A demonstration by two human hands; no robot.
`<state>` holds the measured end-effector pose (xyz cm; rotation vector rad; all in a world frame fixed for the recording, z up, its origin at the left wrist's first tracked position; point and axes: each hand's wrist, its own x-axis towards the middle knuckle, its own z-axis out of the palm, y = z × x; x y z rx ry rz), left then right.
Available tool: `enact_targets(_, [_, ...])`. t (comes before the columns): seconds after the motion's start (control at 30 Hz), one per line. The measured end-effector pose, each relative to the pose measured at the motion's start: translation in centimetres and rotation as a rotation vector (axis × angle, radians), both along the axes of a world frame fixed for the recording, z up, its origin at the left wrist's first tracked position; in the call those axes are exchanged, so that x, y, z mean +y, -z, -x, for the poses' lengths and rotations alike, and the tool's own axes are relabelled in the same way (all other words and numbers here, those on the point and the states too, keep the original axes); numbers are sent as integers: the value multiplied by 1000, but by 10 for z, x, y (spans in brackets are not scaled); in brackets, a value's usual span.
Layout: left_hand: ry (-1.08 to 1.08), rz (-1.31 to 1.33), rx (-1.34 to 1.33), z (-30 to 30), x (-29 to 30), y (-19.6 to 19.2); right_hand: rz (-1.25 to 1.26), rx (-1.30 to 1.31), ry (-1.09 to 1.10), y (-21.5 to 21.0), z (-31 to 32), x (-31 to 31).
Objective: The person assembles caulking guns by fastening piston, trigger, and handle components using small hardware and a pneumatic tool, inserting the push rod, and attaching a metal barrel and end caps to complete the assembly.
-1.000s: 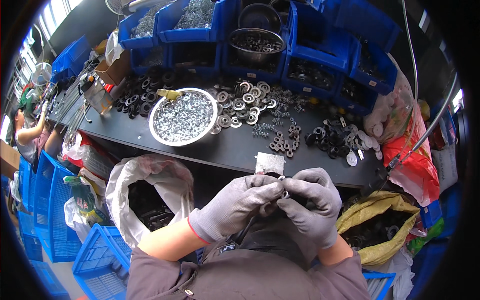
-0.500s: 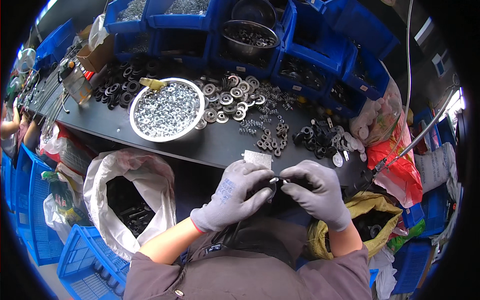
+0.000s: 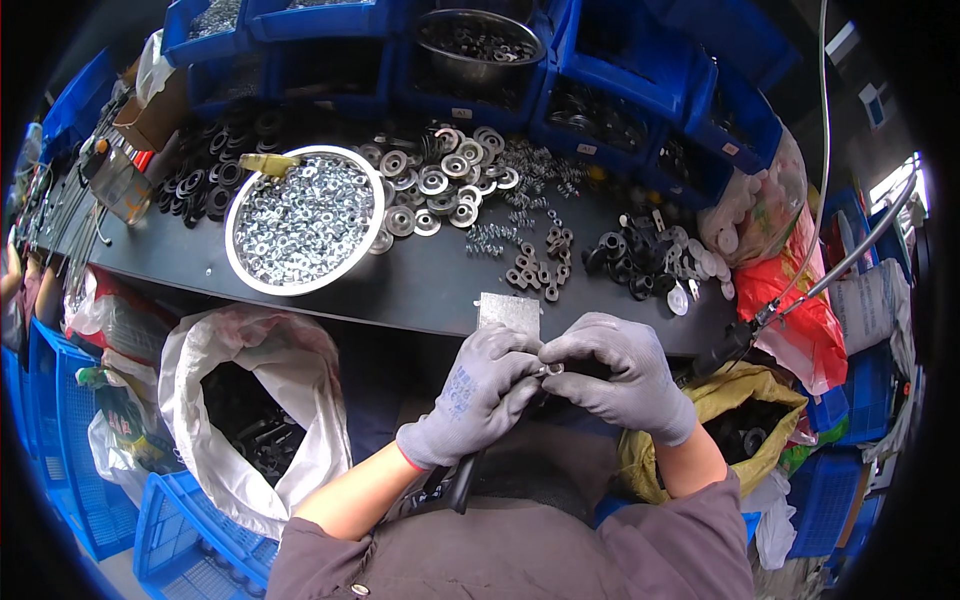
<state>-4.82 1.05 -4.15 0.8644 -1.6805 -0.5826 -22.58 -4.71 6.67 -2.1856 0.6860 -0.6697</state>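
Metal part just right of centre, below the surface edge. Right hand fingers pinch it; left hand fingers curl close, cannot tell whether grasping. Step, my reading: fingertip work on it; next move calls for steady alignment.

A small, shiny silver metal piece sits between the gloved fingers of the left hand and the right hand, mostly covered, so its full shape cannot be told. It is held clear of the desk, near the front edge. A slim black bar with a rounded lower end slants down below the left hand, its upper part hidden.
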Motion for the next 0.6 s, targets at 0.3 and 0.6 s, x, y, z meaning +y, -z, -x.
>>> enact_targets(0.3, [23, -38, -52, -2, -1, -5, -131, -112, -83, 13, 3, -10])
enact_targets(0.6, [27, -23, -51, -1, 0, -4, -42, -72, 44, 15, 1, -2])
